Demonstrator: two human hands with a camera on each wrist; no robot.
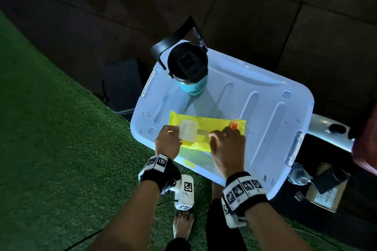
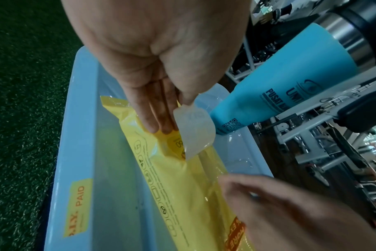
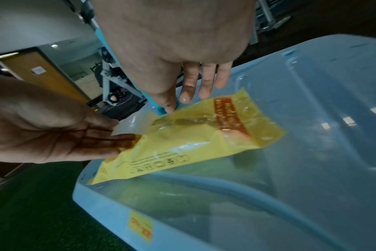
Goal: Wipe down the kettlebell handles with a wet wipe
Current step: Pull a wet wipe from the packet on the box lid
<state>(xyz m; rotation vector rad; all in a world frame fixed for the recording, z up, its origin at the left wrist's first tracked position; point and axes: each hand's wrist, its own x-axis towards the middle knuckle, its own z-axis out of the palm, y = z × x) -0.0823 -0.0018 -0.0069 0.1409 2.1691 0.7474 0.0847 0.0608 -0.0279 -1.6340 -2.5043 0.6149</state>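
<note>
Wet wipe pack (image 1: 206, 128): yellow, lying flat on the pale blue bin lid (image 1: 265, 108).
Left hand (image 1: 167, 142): pinches the peeled clear seal flap (image 2: 193, 129), fingers pressing the pack.
Right hand (image 1: 226, 144): thumb and fingers reaching into the pack's opening; grip unclear.
Teal bottle (image 1: 192, 85): upright on the lid behind the pack.

Wore black wristbands (image 1: 243, 191) ringed with white blocks bearing black square markers, a white camera unit (image 1: 184, 191) strapped beneath the left band; dark trousers, bare foot (image 1: 182, 224) below that unit
</note>
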